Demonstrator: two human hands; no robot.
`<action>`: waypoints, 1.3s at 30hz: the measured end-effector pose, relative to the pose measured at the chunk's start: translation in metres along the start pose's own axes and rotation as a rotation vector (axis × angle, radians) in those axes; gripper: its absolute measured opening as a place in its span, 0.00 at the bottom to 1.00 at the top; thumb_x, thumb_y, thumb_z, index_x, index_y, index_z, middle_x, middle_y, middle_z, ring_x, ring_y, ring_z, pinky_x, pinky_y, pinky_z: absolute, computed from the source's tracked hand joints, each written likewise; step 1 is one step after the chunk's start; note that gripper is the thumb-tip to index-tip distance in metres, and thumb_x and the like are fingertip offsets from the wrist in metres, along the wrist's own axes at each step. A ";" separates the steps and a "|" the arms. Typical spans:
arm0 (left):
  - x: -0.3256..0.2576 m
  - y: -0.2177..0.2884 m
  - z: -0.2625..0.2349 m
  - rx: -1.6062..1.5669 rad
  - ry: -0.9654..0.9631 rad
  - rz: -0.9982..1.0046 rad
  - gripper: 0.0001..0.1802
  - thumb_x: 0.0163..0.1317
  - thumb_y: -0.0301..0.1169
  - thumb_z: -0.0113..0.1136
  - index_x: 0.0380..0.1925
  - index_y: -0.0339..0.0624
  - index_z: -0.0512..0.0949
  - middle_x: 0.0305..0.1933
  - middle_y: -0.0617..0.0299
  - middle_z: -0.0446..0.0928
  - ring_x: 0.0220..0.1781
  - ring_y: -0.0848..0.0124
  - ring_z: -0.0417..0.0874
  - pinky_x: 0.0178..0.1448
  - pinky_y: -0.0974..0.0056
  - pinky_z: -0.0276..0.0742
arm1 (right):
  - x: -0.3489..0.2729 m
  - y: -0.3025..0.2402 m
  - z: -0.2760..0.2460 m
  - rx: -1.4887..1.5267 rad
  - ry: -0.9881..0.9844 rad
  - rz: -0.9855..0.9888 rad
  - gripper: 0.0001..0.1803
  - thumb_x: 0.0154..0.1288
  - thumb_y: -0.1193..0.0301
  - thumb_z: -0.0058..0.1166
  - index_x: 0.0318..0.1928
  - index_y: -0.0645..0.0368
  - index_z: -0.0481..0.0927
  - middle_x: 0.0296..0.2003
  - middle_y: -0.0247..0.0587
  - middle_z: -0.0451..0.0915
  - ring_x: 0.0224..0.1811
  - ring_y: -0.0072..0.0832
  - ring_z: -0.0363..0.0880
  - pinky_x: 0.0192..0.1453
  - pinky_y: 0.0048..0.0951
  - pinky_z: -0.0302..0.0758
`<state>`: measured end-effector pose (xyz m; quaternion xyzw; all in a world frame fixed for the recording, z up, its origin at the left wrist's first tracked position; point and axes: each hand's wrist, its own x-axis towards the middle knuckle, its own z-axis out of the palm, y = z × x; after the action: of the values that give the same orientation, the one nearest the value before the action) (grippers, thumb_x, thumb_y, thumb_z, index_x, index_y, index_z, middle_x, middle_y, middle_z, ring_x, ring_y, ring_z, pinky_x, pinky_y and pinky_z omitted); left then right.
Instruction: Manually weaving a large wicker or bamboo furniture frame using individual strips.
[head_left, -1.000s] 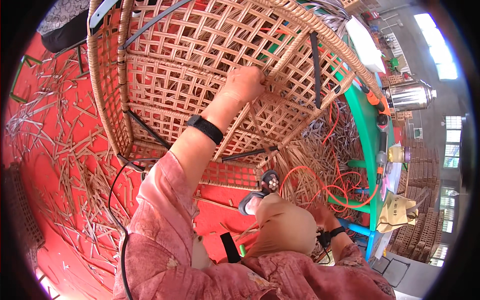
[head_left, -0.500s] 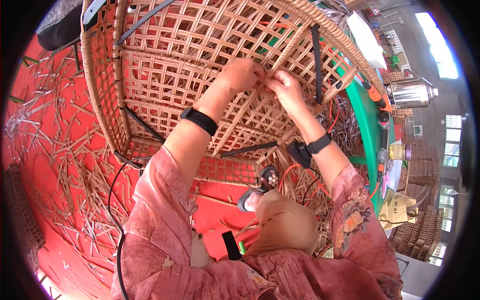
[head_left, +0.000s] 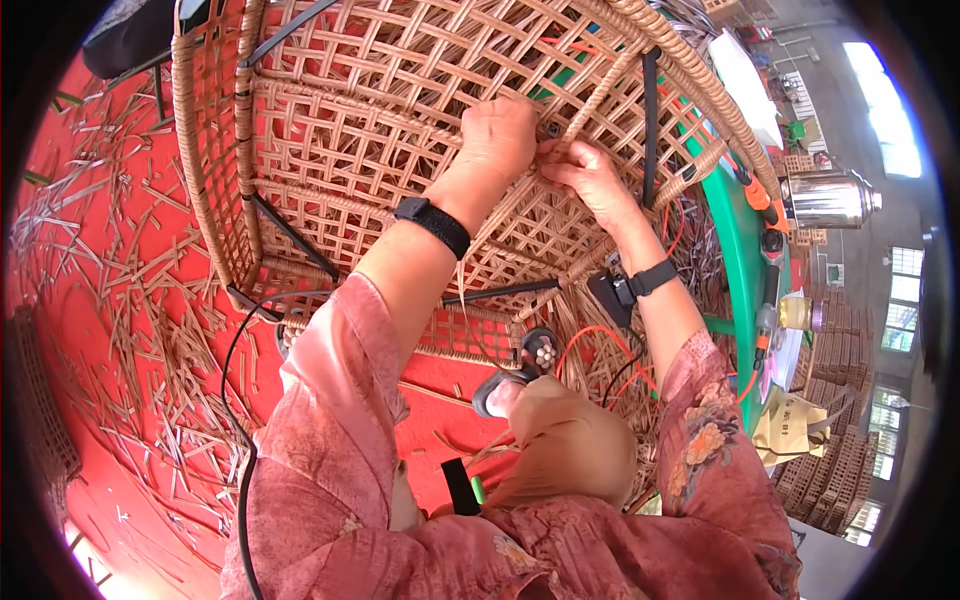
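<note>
A large open-weave wicker piece [head_left: 370, 70], made of light brown strips with thick wrapped edges and black metal bars, stands tilted before me. My left hand [head_left: 500, 135] is closed over its weave beside a wrapped rib, with the fingertips hidden. My right hand [head_left: 592, 182] is just right of it, thumb and fingers drawn together at the same rib. Whatever lies between the fingers of either hand is too small to make out. A thin loose strip [head_left: 462, 300] hangs down below my left wrist.
Cut strips [head_left: 160, 380] lie scattered over the red floor [head_left: 110, 510]. On the right are a green table edge [head_left: 735, 260], orange-and-black hand tools [head_left: 770, 245], a steel flask [head_left: 830, 200] and a yellow bag [head_left: 790, 425]. A black cable [head_left: 225, 400] runs down at left.
My left hand has shifted slightly right and up, its back turned more toward me. My right hand has moved slightly right and down. The wicker piece appears a little further right.
</note>
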<state>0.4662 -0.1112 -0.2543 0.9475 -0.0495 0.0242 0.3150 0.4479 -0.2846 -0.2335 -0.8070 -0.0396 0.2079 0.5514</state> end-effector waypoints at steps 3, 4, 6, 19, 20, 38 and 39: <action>-0.005 -0.004 0.003 0.063 0.107 0.034 0.11 0.53 0.37 0.64 0.28 0.42 0.83 0.30 0.50 0.82 0.38 0.54 0.85 0.41 0.54 0.79 | 0.006 -0.008 -0.002 -0.120 -0.105 0.031 0.12 0.62 0.71 0.58 0.46 0.58 0.81 0.32 0.25 0.80 0.29 0.16 0.73 0.32 0.19 0.71; -0.005 -0.005 0.002 0.062 0.104 0.032 0.11 0.53 0.37 0.64 0.28 0.42 0.83 0.30 0.50 0.82 0.38 0.54 0.85 0.41 0.54 0.79 | 0.006 -0.009 -0.001 -0.120 -0.106 0.034 0.12 0.62 0.71 0.58 0.46 0.58 0.81 0.32 0.25 0.80 0.29 0.16 0.73 0.32 0.19 0.71; -0.005 -0.006 0.001 0.088 0.061 0.065 0.13 0.53 0.40 0.65 0.28 0.41 0.83 0.31 0.51 0.83 0.37 0.54 0.85 0.40 0.54 0.79 | 0.006 -0.014 0.000 -0.286 -0.100 0.031 0.12 0.62 0.70 0.58 0.46 0.58 0.81 0.31 0.26 0.80 0.28 0.16 0.73 0.31 0.19 0.70; -0.005 -0.014 0.001 0.043 0.018 0.144 0.14 0.50 0.42 0.68 0.29 0.42 0.83 0.32 0.50 0.82 0.37 0.54 0.85 0.41 0.53 0.79 | 0.001 -0.006 0.000 -0.875 -0.003 -0.282 0.17 0.54 0.62 0.66 0.28 0.66 0.78 0.29 0.53 0.78 0.30 0.44 0.79 0.38 0.42 0.74; -0.005 -0.016 0.002 0.051 0.049 0.166 0.14 0.50 0.41 0.68 0.28 0.42 0.83 0.31 0.50 0.82 0.36 0.54 0.85 0.41 0.54 0.79 | -0.004 -0.009 0.004 -0.997 0.053 -0.287 0.17 0.53 0.63 0.66 0.28 0.66 0.79 0.29 0.51 0.77 0.32 0.42 0.78 0.38 0.42 0.75; -0.046 0.002 0.010 -0.091 -0.201 0.111 0.09 0.55 0.31 0.59 0.32 0.41 0.83 0.34 0.47 0.83 0.42 0.56 0.86 0.45 0.57 0.81 | -0.228 0.049 0.003 -0.585 0.093 0.263 0.15 0.66 0.61 0.50 0.35 0.61 0.78 0.27 0.49 0.80 0.30 0.52 0.78 0.35 0.47 0.72; -0.045 0.010 0.011 -0.103 -0.199 0.125 0.09 0.55 0.31 0.59 0.32 0.41 0.83 0.34 0.47 0.83 0.42 0.56 0.86 0.45 0.57 0.81 | -0.252 0.076 -0.014 -0.740 0.091 0.185 0.14 0.66 0.61 0.49 0.37 0.60 0.79 0.28 0.49 0.80 0.31 0.52 0.79 0.35 0.47 0.73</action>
<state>0.4205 -0.1225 -0.2607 0.9229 -0.1404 -0.0530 0.3545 0.2117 -0.4004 -0.2242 -0.9599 -0.0145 0.1926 0.2031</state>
